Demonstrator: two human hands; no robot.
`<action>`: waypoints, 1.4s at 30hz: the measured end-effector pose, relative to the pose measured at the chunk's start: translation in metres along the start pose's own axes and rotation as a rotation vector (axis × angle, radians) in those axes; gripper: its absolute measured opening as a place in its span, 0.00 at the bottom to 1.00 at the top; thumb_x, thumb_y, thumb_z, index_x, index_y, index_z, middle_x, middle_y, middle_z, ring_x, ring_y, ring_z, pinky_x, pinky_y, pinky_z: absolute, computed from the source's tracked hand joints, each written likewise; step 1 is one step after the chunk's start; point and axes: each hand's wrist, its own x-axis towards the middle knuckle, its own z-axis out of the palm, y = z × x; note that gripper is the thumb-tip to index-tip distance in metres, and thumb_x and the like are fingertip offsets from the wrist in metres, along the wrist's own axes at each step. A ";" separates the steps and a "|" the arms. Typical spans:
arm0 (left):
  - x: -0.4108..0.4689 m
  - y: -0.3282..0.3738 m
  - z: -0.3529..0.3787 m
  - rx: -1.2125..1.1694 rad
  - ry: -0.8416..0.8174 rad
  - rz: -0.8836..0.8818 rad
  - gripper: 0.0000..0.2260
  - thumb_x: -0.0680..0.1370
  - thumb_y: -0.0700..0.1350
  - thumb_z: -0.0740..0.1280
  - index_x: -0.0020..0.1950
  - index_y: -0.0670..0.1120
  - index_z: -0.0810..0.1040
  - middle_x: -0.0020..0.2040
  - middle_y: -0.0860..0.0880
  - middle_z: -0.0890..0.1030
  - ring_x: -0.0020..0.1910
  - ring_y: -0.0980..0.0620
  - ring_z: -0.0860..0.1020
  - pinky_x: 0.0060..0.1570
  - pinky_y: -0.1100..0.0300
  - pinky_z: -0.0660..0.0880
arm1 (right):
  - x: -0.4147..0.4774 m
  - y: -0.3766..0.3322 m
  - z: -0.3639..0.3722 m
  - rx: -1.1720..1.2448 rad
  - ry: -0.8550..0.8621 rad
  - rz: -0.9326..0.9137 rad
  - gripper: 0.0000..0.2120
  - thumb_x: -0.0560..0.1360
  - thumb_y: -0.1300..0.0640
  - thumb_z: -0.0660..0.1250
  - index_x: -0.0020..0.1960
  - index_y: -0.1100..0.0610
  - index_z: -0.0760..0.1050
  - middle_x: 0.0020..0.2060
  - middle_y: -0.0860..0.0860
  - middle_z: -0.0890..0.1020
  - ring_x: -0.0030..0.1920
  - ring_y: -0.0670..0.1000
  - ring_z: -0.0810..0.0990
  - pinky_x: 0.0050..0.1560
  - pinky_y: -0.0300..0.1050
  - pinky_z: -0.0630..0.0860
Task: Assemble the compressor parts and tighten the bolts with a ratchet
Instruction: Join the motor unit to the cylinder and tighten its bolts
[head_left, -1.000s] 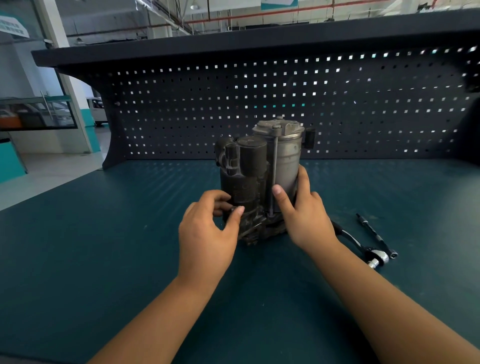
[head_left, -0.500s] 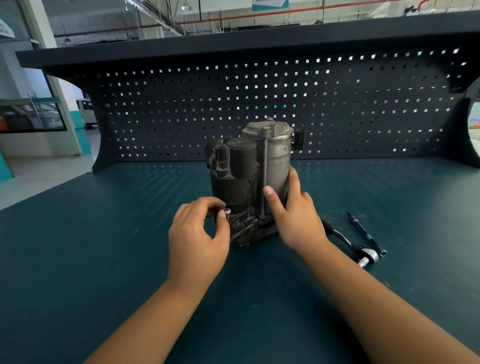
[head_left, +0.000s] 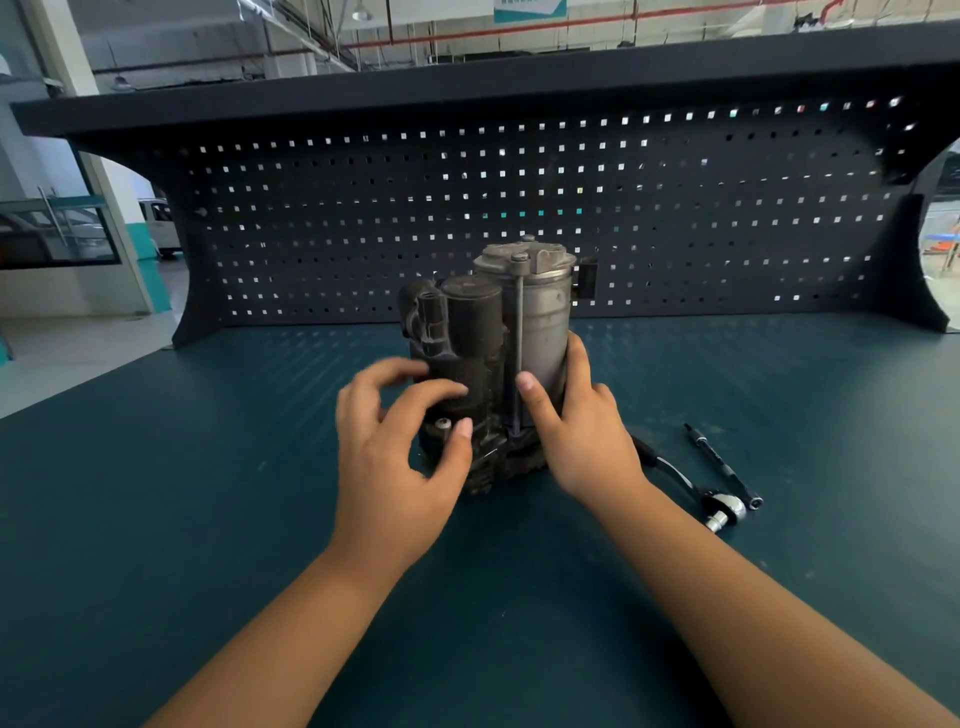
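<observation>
A compressor (head_left: 540, 312) stands upright on a bench (head_left: 208, 519), steadied by the right hand (head_left: 587, 436), whose fingers are curled round its lower cylinder. The left hand (head_left: 395, 467) is spread loose and holds nothing. Half a second ago a small bolt (head_left: 442, 423) was pinched there; now it sits started, just beside the thumb. The ratchet (head_left: 691, 483) lies untouched beyond the right wrist, so tightening is judged still to come.

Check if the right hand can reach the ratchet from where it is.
Probably yes: the ratchet lies on the bench beside the right hand, nothing between them, but that hand grips the compressor and must let go first.
</observation>
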 end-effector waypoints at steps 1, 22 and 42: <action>0.004 -0.002 -0.001 -0.056 -0.040 0.007 0.09 0.71 0.51 0.66 0.50 0.58 0.78 0.63 0.55 0.64 0.67 0.57 0.63 0.64 0.65 0.62 | 0.000 0.000 0.000 0.003 0.002 0.000 0.38 0.70 0.29 0.46 0.75 0.42 0.43 0.53 0.55 0.75 0.56 0.52 0.70 0.41 0.48 0.66; 0.025 -0.034 0.004 -0.428 -0.450 -0.031 0.23 0.67 0.53 0.68 0.61 0.68 0.73 0.76 0.60 0.39 0.73 0.65 0.52 0.71 0.61 0.57 | 0.001 0.004 -0.001 0.106 -0.036 -0.010 0.33 0.75 0.34 0.50 0.76 0.46 0.49 0.61 0.53 0.75 0.63 0.53 0.67 0.54 0.50 0.69; 0.027 -0.036 0.003 -0.656 -0.491 -0.137 0.20 0.73 0.50 0.54 0.60 0.62 0.77 0.75 0.64 0.44 0.74 0.64 0.49 0.72 0.60 0.53 | 0.026 0.085 -0.108 -1.205 -0.704 -0.439 0.25 0.79 0.60 0.55 0.72 0.41 0.60 0.62 0.45 0.70 0.63 0.49 0.68 0.55 0.43 0.68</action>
